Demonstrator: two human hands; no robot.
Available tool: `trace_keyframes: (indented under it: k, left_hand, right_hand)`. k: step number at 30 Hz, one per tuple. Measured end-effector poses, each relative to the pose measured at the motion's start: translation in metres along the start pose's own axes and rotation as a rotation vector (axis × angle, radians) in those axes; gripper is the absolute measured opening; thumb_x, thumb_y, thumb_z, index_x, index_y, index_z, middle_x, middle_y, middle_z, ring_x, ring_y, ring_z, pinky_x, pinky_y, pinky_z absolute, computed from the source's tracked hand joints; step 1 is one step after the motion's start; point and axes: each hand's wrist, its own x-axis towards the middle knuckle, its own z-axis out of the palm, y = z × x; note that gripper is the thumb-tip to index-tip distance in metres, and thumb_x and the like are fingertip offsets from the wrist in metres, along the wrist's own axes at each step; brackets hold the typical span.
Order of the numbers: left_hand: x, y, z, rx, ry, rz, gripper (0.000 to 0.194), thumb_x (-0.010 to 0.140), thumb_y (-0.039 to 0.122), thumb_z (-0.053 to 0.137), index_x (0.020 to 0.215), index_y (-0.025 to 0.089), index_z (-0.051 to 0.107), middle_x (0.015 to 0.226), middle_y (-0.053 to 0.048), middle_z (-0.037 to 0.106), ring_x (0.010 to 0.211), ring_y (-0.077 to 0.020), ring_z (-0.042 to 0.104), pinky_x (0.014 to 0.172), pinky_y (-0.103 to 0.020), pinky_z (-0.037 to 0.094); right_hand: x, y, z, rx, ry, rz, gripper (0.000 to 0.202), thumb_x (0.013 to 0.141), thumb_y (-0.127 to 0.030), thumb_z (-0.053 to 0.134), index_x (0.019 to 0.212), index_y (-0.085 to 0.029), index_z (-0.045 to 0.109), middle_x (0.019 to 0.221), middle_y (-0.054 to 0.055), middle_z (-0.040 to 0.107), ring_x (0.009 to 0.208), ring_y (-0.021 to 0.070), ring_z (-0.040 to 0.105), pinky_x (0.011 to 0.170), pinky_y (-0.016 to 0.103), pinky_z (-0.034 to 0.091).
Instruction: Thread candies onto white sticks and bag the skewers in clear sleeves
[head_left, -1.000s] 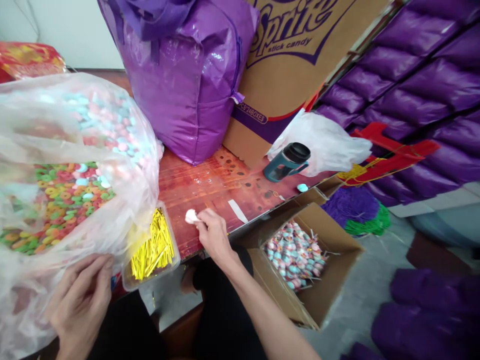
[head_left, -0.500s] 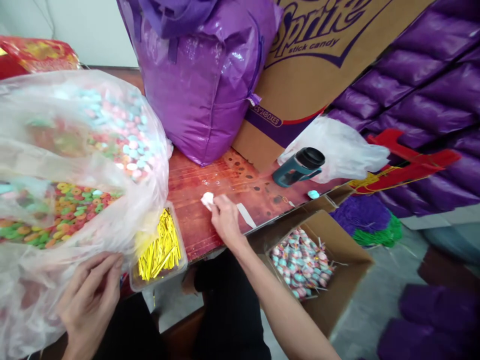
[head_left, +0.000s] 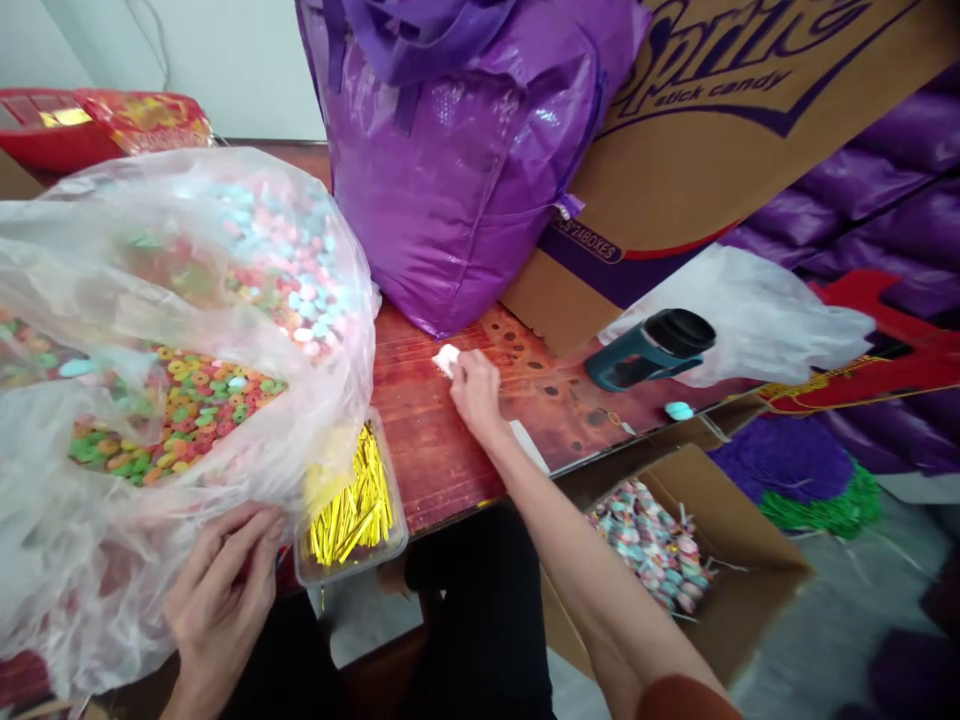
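My right hand (head_left: 477, 393) is closed on a crumpled white tissue (head_left: 447, 360), pressed to the reddish wood-patterned tabletop (head_left: 420, 440). My left hand (head_left: 229, 580) is at the table's front edge, beside the clear plastic bag (head_left: 330, 300) of candies. Its thumb and fingertips are pinched together; whether anything is between them I cannot make out. Ring-shaped candies (head_left: 202, 400) in orange, green and yellow show in the bag's opening, with pastel candies (head_left: 300, 260) behind. Between my hands, a clear plastic tray (head_left: 401, 535) holds gold twist ties (head_left: 360, 505).
A purple zip bag (head_left: 465, 170) and a cardboard carton (head_left: 690, 130) stand at the back. At right are a dark teal bottle (head_left: 637, 355), a white plastic bag (head_left: 757, 310) and a small blue candy (head_left: 679, 411). Below the edge, an open box (head_left: 757, 560) holds wrapped candies (head_left: 652, 545).
The view has swung left, so things appear farther right. My right hand, with the tissue, has moved a little away from me across the tabletop. My left hand keeps its pinch.
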Motion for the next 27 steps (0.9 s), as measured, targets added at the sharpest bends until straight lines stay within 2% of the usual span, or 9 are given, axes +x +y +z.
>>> trace_keyframes:
  k: [3, 6, 9, 13, 15, 17, 23, 25, 27]
  left_hand:
    - [0.000, 0.000, -0.001, -0.014, -0.006, -0.002, 0.022, 0.083, 0.006, 0.067, 0.099, 0.020, 0.072, 0.093, -0.005, 0.072, 0.080, -0.0169, 0.068, 0.080, -0.031, 0.054]
    - [0.000, -0.001, -0.003, 0.008, -0.003, -0.021, 0.018, 0.087, 0.009, 0.062, 0.097, 0.019, 0.073, 0.092, -0.005, 0.072, 0.079, -0.0164, 0.067, 0.079, -0.030, 0.053]
    - [-0.001, -0.001, -0.005, 0.024, -0.009, -0.047, 0.019, 0.090, 0.010, 0.057, 0.097, 0.018, 0.072, 0.095, -0.007, 0.072, 0.084, -0.0172, 0.067, 0.082, -0.031, 0.051]
    - [-0.002, -0.001, -0.006, 0.000, -0.019, -0.044, 0.023, 0.091, 0.009, 0.051, 0.097, 0.019, 0.071, 0.096, -0.006, 0.073, 0.089, -0.0178, 0.068, 0.086, -0.031, 0.051]
    - [-0.002, -0.001, -0.005, -0.008, -0.023, -0.039, 0.024, 0.091, 0.009, 0.050, 0.097, 0.019, 0.071, 0.095, -0.006, 0.073, 0.088, -0.0173, 0.068, 0.086, -0.030, 0.051]
    - [-0.001, -0.001, -0.005, -0.017, -0.024, -0.034, 0.023, 0.090, 0.009, 0.051, 0.096, 0.020, 0.070, 0.094, -0.005, 0.073, 0.087, -0.0167, 0.068, 0.084, -0.029, 0.051]
    - [0.000, -0.001, -0.004, -0.048, -0.028, -0.035, 0.021, 0.090, 0.009, 0.053, 0.095, 0.020, 0.070, 0.093, -0.004, 0.072, 0.084, -0.0150, 0.067, 0.080, -0.026, 0.050]
    - [0.000, -0.002, -0.005, -0.040, -0.031, -0.038, 0.021, 0.090, 0.008, 0.053, 0.095, 0.020, 0.070, 0.092, -0.003, 0.072, 0.083, -0.0143, 0.067, 0.081, -0.025, 0.050]
    - [0.000, -0.002, -0.005, -0.031, -0.023, -0.034, 0.021, 0.090, 0.008, 0.053, 0.095, 0.020, 0.070, 0.092, -0.003, 0.072, 0.083, -0.0137, 0.067, 0.081, -0.025, 0.049]
  right_hand:
    - [-0.042, -0.031, 0.010, 0.050, -0.106, -0.144, 0.026, 0.088, -0.016, 0.044, 0.065, -0.021, 0.055, 0.076, 0.006, 0.061, 0.071, 0.0186, 0.055, 0.066, 0.031, 0.042]
    - [-0.071, -0.045, 0.007, 0.125, -0.239, -0.265, 0.026, 0.086, -0.019, 0.054, 0.060, -0.023, 0.055, 0.072, 0.002, 0.063, 0.065, 0.0152, 0.056, 0.062, 0.027, 0.043]
    - [-0.057, -0.034, -0.003, 0.152, -0.245, -0.236, 0.027, 0.083, -0.023, 0.059, 0.056, -0.022, 0.053, 0.066, 0.000, 0.062, 0.062, 0.0143, 0.055, 0.061, 0.026, 0.043]
    - [0.009, 0.003, -0.018, 0.072, -0.022, -0.020, 0.025, 0.087, -0.021, 0.045, 0.064, -0.020, 0.055, 0.064, 0.003, 0.057, 0.063, 0.0176, 0.048, 0.060, 0.029, 0.038]
    - [0.029, 0.013, -0.019, 0.041, 0.036, 0.022, 0.024, 0.086, -0.017, 0.043, 0.065, -0.020, 0.053, 0.065, 0.005, 0.055, 0.064, 0.0184, 0.046, 0.062, 0.030, 0.036]
    - [0.025, 0.010, -0.014, 0.033, 0.028, 0.000, 0.023, 0.084, -0.015, 0.045, 0.063, -0.021, 0.050, 0.068, 0.005, 0.054, 0.066, 0.0184, 0.047, 0.065, 0.031, 0.036]
    - [-0.054, -0.031, 0.004, 0.095, -0.180, -0.205, 0.027, 0.087, -0.017, 0.049, 0.061, -0.020, 0.049, 0.071, 0.001, 0.056, 0.066, 0.0145, 0.049, 0.064, 0.026, 0.036]
    - [-0.057, -0.027, -0.002, 0.114, -0.236, -0.242, 0.026, 0.084, -0.021, 0.056, 0.059, -0.020, 0.050, 0.068, -0.001, 0.056, 0.065, 0.0134, 0.050, 0.064, 0.024, 0.037]
    - [-0.041, -0.011, -0.015, 0.107, -0.214, -0.214, 0.026, 0.082, -0.022, 0.058, 0.057, -0.020, 0.049, 0.066, -0.001, 0.055, 0.065, 0.0142, 0.050, 0.065, 0.024, 0.038]
